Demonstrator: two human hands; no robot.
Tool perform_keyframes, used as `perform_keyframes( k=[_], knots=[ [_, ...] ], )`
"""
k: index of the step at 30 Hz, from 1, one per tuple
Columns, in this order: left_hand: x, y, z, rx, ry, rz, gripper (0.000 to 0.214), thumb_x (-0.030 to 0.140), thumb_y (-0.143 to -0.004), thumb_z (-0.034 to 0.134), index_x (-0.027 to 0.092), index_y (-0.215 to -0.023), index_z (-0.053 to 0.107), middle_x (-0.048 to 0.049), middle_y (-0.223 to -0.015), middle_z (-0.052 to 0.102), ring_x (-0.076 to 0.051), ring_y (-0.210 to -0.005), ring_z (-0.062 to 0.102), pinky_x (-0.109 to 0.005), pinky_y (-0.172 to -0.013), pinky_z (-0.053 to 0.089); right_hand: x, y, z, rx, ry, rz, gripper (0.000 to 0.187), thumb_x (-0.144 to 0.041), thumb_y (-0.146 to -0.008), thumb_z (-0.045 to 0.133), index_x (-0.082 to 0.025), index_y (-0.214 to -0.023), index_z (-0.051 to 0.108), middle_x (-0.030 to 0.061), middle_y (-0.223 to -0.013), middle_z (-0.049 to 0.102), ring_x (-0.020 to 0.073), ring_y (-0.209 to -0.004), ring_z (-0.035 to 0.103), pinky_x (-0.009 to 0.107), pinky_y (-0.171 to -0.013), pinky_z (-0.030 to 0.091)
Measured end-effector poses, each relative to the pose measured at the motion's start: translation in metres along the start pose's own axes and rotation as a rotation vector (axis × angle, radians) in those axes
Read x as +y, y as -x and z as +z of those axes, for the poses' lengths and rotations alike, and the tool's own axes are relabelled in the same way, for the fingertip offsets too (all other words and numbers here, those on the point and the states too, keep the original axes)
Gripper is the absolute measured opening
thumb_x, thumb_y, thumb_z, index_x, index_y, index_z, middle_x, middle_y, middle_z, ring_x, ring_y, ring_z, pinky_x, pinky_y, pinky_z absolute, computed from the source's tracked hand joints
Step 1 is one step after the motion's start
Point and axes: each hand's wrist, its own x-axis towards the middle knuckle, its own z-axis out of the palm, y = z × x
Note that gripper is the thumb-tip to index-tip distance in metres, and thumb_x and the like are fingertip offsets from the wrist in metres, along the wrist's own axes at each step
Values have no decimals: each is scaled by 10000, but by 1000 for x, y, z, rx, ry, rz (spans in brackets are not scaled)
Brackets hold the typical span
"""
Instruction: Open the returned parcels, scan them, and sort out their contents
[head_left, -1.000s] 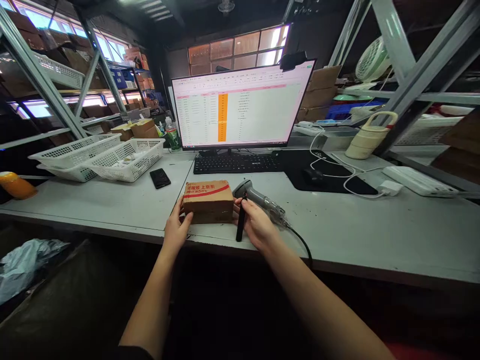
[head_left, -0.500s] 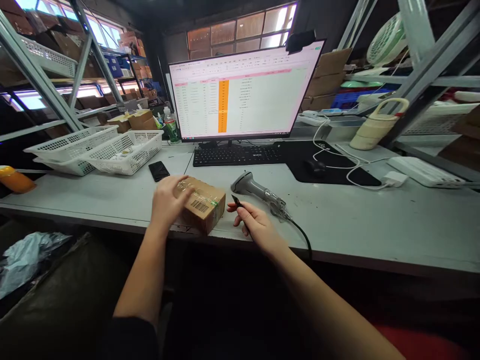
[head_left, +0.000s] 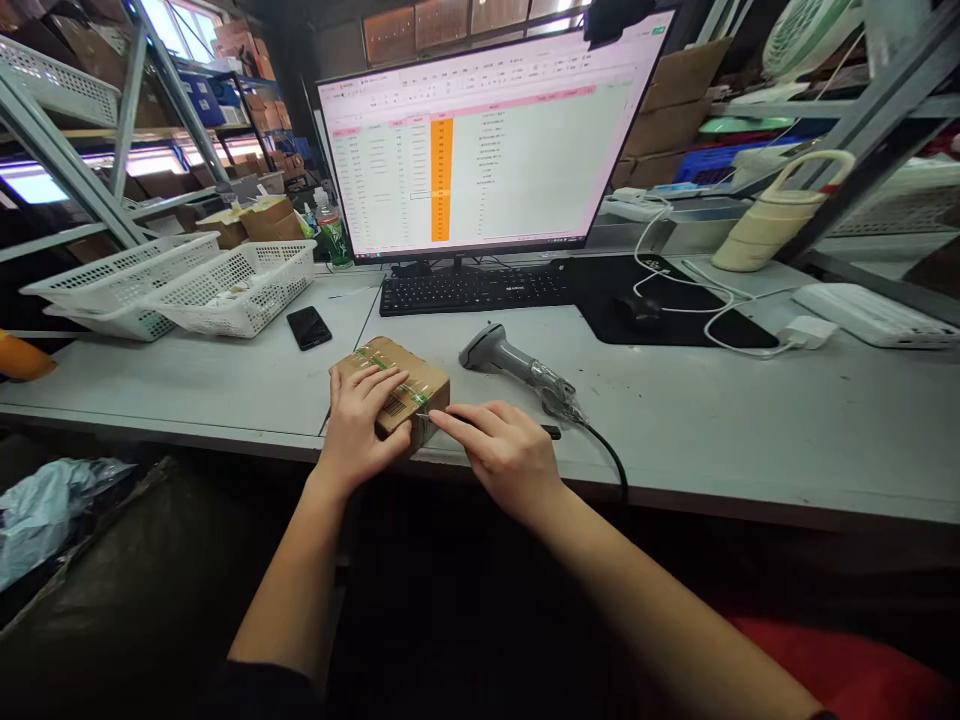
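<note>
A small taped cardboard box (head_left: 427, 378) sits at the table's front edge, with green-marked tape and a barcode label on its top. My left hand (head_left: 361, 420) grips it, fingers across the top and thumb against the near side. The label is partly covered by those fingers. In my right hand (head_left: 506, 450) is a slim black utility knife (head_left: 554, 432), its handle end sticking out behind the hand. The blade tip touches the taped edge at the box's right end. Just beyond my right hand lies a grey barcode scanner (head_left: 510, 362).
Behind the box stand a black keyboard (head_left: 476, 289) and a large monitor (head_left: 517, 170). A phone (head_left: 308, 328) and white plastic baskets (head_left: 247, 290) are to the left. On the right are a mouse (head_left: 637, 312), white cables and a white power bank (head_left: 874, 312). The scanner's black cable (head_left: 611, 455) hangs over the front edge.
My right hand has moved left and turned, bringing the knife to the box's right end. My left hand has shifted right over the top, and the box has turned slightly.
</note>
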Motion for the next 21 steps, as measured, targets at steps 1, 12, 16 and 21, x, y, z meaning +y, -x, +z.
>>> perform_keyframes(
  k=[1, 12, 16, 21],
  knots=[
    [0, 0, 0, -3, 0, 1, 532, 372, -864, 586, 232, -1377, 598, -81, -1425, 632, -322, -1378, 489, -629, -1260, 63, -1, -2, 0, 2, 5, -11, 430, -6, -934, 535, -227, -1236, 746, 15, -1123, 774, 179, -851, 606, 328, -733, 466],
    [0, 2, 12, 116, -12, 15, 468, 366, -850, 537, 246, -1277, 684, -53, -1333, 700, -305, -1297, 555, -594, -1277, 85, -5, -10, 0, 11, 94, -28, 354, -48, -973, 553, -210, -1213, 758, 10, -1106, 777, 185, -833, 564, 331, -718, 414],
    [-2, 3, 14, 161, 12, 41, 413, 359, -839, 556, 253, -1198, 731, -43, -1262, 736, -295, -1232, 596, -587, -1278, 108, 2, -11, 1, 4, 132, -50, 380, -51, -973, 549, -231, -1241, 751, -10, -1139, 776, 190, -831, 548, 343, -705, 414],
    [-1, 1, 17, 147, -9, -13, 402, 385, -834, 543, 277, -1159, 754, -21, -1219, 758, -292, -1218, 614, -585, -1284, 111, 17, -11, 3, -58, 142, -11, 410, -92, -987, 538, -290, -1291, 731, -9, -1162, 774, 192, -838, 557, 358, -704, 418]
  ],
)
